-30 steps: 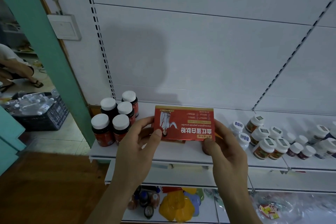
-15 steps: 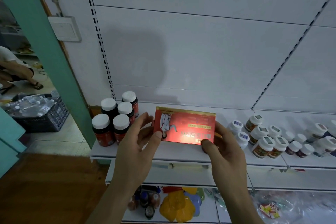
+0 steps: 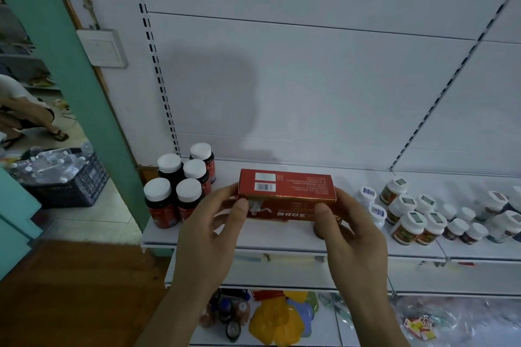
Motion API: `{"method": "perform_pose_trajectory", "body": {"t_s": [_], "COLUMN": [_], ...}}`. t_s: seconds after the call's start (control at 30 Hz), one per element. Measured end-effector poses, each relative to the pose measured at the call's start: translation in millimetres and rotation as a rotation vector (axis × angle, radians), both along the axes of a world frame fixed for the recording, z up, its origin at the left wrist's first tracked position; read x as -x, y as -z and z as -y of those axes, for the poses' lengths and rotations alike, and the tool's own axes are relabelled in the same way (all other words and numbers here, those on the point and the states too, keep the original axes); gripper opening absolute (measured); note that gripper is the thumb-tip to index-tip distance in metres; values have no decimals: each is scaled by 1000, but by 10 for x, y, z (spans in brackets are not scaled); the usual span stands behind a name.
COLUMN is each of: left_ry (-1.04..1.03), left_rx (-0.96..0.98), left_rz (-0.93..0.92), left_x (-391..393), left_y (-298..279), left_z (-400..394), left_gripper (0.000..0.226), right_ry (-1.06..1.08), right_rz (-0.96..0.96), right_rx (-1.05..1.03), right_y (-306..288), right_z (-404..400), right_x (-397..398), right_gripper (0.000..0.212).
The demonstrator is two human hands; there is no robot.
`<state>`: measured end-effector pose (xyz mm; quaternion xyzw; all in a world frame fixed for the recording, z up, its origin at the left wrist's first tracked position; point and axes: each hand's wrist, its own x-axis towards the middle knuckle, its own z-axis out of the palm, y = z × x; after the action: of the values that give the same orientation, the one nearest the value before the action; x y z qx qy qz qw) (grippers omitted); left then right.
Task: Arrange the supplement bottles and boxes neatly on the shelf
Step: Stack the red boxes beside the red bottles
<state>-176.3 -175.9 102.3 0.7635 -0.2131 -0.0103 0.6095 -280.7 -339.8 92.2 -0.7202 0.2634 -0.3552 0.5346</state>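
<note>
Both hands, left hand (image 3: 208,236) and right hand (image 3: 352,234), held a red box (image 3: 284,191) over the white shelf (image 3: 282,236); a green post (image 3: 70,65) stood left, by the white wall (image 3: 310,79).

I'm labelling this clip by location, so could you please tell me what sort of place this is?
Probably a small shop or pharmacy being stocked. A white retail shelf with slotted uprights holds dark bottles and labelled jars in groups, and both hands hold a red supplement box over it.

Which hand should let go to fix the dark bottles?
The left hand, I think. It grips the red box on the end beside the dark bottles; the right hand is farther away.
</note>
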Motion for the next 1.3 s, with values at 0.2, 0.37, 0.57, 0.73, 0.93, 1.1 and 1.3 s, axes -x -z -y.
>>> {"method": "perform_pose_trajectory", "body": {"t_s": [0.2, 0.37, 0.57, 0.73, 0.93, 1.1, 1.3], "left_ry": [-36, -39, -48, -38, -38, -118, -15], "left_rx": [53, 64, 34, -11, 40, 29, -29], "left_rz": [-57, -51, -29, 4, -24, -48, -108], "left_x": [5, 14, 7, -6, 16, -18, -41], "left_y": [-22, 6, 12, 23, 19, 72, 165], "left_z": [21, 31, 32, 27, 44, 82, 173], "left_gripper": [19, 27, 27, 31, 35, 24, 25], "right_ry": [45, 58, 34, 22, -19, 3, -7], "right_rz": [32, 21, 19, 30, 45, 85, 216], "right_rx": [-30, 4, -3, -29, -130, -201, -302], "right_y": [-6, -1, -2, 32, 1, -112, -148], "right_z": [-32, -22, -18, -19, -17, -48, -164], "right_x": [8, 12, 3, -17, 5, -45, -99], "right_gripper": [42, 35, 31, 36, 37, 10, 44]}}
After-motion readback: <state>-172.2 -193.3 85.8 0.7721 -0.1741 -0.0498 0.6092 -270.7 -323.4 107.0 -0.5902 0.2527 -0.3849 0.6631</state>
